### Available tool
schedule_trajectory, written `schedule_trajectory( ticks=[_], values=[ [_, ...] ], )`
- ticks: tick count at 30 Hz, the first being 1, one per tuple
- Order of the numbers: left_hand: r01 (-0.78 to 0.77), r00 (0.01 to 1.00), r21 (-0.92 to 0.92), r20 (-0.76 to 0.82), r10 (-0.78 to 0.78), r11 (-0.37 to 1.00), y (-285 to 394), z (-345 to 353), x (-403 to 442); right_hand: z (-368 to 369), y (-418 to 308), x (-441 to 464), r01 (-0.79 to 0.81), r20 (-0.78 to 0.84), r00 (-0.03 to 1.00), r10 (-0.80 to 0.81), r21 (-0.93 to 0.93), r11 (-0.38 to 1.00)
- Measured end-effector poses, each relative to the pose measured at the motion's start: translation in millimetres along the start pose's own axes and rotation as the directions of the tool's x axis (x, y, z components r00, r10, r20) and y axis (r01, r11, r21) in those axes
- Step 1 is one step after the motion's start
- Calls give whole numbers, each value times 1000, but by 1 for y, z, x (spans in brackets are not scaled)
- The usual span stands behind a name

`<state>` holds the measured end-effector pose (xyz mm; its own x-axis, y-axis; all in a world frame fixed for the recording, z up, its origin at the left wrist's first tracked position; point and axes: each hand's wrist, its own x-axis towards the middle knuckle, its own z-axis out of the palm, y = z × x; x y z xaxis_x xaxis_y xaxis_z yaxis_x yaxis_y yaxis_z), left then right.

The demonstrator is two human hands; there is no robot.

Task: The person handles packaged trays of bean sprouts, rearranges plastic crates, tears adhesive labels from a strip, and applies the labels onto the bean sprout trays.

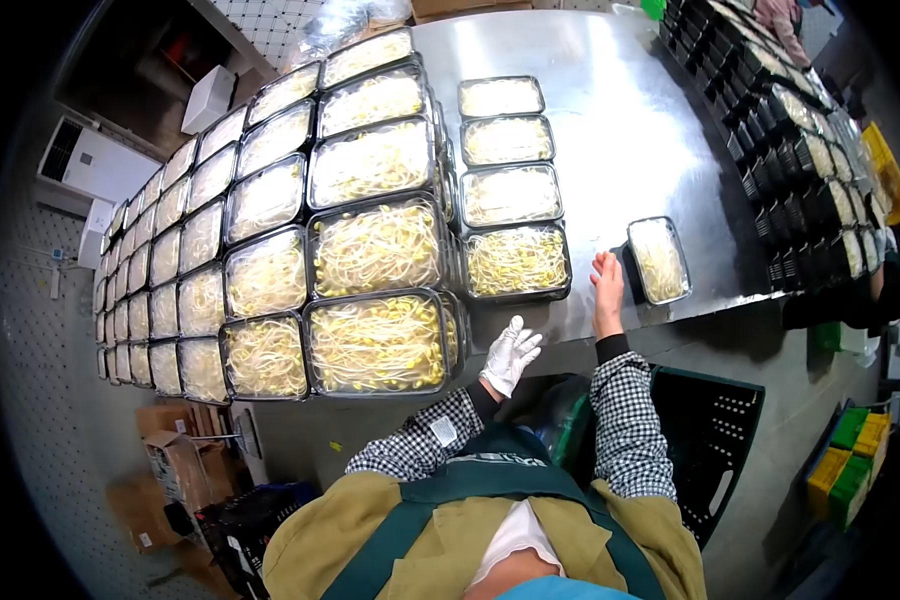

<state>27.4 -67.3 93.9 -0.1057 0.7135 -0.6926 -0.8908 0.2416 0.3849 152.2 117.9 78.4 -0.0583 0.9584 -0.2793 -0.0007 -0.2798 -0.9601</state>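
Observation:
My left hand (511, 358), in a white glove, hovers at the table's front edge with its fingers apart and nothing in it. It is just below a short row of wrapped trays, the nearest being a black tray of bean sprouts (517, 262) under clear film. My right hand (607, 290) is bare, its fingers stretched out and holding nothing. Just right of it a single sprout tray (659, 260) lies on the metal table (610, 180); I cannot tell whether the fingers touch it.
High stacks of wrapped sprout trays (375, 245) fill the table's left side. Along the right edge stand stacked black trays (785, 170), with another person's arm (782, 28) beyond them. A dark crate (715, 430) sits below the table, and cardboard boxes (175, 465) stand lower left.

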Motion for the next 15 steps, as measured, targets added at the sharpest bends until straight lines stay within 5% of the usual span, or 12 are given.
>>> schedule_trajectory(
  ticks=[6,10,15],
  values=[
    [60,996,-139,77,-50,988,6,3,24,2,-34,71,-4,196,981,1,14,1000],
    [33,999,-205,-33,-40,978,7,12,32,32,-51,136,29,302,953,-13,-47,998],
    [-118,992,-403,-13,123,908,10,6,51,88,-41,246,26,421,907,0,-57,998]
  ],
)
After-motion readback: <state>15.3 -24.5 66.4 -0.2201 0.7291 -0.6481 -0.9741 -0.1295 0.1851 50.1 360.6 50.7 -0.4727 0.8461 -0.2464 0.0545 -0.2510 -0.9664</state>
